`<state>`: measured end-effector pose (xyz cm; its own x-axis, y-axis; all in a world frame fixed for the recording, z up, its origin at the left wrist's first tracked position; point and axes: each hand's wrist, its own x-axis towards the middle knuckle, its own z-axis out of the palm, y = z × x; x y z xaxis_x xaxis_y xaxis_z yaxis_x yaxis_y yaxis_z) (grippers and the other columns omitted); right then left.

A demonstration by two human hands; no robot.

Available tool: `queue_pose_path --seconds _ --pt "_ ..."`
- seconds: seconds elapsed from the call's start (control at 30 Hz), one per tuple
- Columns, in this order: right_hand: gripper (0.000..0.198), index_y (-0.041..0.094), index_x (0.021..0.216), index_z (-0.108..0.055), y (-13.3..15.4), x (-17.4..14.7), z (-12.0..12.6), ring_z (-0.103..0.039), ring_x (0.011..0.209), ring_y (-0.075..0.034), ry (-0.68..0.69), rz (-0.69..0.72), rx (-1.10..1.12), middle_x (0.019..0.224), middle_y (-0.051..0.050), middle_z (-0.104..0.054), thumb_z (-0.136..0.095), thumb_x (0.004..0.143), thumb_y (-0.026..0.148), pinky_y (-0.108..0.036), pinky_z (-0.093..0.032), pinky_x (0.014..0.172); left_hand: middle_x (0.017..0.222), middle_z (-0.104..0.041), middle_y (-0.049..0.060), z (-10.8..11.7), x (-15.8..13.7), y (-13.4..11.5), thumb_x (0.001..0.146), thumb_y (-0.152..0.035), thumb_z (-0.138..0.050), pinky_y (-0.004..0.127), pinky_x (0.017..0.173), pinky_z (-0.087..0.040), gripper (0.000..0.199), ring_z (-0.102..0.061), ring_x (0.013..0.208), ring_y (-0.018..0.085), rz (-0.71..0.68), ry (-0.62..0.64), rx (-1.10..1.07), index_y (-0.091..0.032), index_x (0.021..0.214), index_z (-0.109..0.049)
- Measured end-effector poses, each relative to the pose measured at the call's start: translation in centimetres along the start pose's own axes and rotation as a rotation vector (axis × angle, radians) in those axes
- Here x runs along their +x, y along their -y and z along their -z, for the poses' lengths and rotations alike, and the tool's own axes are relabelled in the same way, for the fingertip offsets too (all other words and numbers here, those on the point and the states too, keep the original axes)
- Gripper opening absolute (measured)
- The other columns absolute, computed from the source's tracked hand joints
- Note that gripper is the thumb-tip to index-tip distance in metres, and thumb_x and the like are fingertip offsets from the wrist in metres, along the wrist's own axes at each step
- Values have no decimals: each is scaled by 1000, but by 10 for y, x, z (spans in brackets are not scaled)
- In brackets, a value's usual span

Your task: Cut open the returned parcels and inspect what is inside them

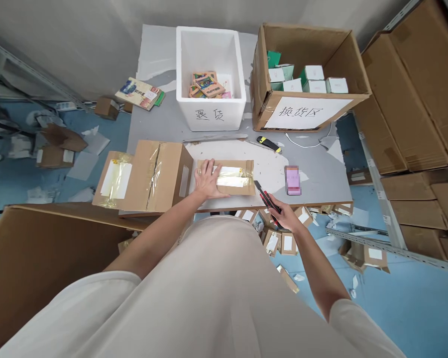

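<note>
A flat brown parcel (246, 170) with white labels and shiny clear tape lies on the table near its front edge. My left hand (208, 183) rests on the parcel's left part, fingers spread and laid flat. In my right hand (284, 215) is a black and red utility knife (268, 199), fingers wrapped round its handle. The knife's front end points up and left, close by the parcel's lower right corner; I cannot tell whether it touches. Just left of my left hand stands a larger taped carton (138, 174).
Behind stand a white foam box (211, 114) with small colourful packs and an open carton (259, 99) of green-white boxes. A yellow-black cutter (269, 144) and a phone (293, 180) lie to the right, books (140, 93) at back left. Several parcels (280, 242) lie below the table.
</note>
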<state>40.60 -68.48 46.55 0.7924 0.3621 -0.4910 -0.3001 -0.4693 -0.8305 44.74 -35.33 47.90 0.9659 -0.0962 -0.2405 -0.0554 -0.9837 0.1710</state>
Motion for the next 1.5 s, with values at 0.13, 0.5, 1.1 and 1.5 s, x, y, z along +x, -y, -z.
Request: queue_pose_path --seconds 0.13,0.5,1.1,1.5 --pt "70 23 149 -34 -8 -17 -2 -52 49 -11 18 -32 9 71 2 -57 -55 85 41 -24 -46 45 161 -7 18 -1 -1 0 55 -76 -65 62 109 -19 119 -2 147 39 -12 -8 2 -20 152 -22" --pt "53 22 106 -53 13 30 -39 -64 68 -13 -453 27 620 96 -3 -66 -73 67 51 -27 -55 58 161 -12 15 3 -1 25 85 -56 -48 58 116 -13 81 -9 148 33 194 -266 -393 -18 151 -22" --pt "38 24 103 -46 51 154 -30 -66 90 -13 -463 200 629 112 -4 -65 -63 74 42 -30 -54 77 85 -65 0 -51 -55 0 84 -36 -52 29 67 -52 15 -66 63 13 440 -44 -879 -21 86 -51" --pt "35 22 90 -53 28 44 -42 -59 54 -10 -327 -169 789 80 1 -67 -72 71 44 -25 -51 53 137 -51 16 11 42 7 84 -36 -52 42 106 -40 53 -49 128 28 114 -264 -521 -13 131 -48"
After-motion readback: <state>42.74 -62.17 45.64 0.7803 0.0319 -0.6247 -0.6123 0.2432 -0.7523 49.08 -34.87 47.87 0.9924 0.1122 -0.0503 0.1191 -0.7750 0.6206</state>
